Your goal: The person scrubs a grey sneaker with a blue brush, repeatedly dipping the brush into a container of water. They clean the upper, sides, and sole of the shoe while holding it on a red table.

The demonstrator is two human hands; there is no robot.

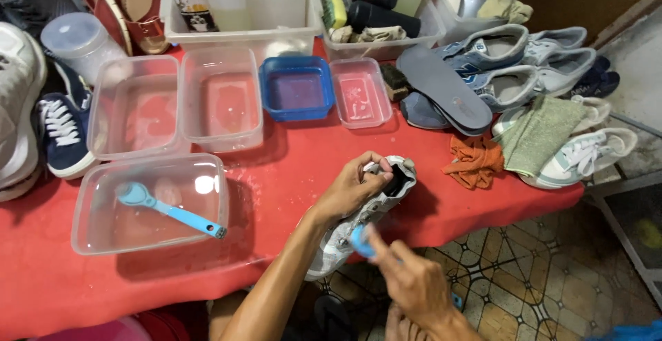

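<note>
The white sneaker (362,213) sits at the front edge of the red table (289,175), heel end up, and I have it pinned there with my left hand (352,188), whose grip is closed around the collar with the fingers hooked into the opening. My right hand (412,282) is wrapped tight on a blue-headed brush (363,241) that touches the sneaker's side; the hand is blurred. To the left, a clear tub (148,203) holds shallow water and a light blue brush (169,208) lying across it. Behind it stand two more clear tubs (176,99) with a little water, then a blue tub (297,87) and a small clear tray (360,93). An orange rag (476,163) and a green cloth (541,134) lie near the other sneakers at the right.
</note>
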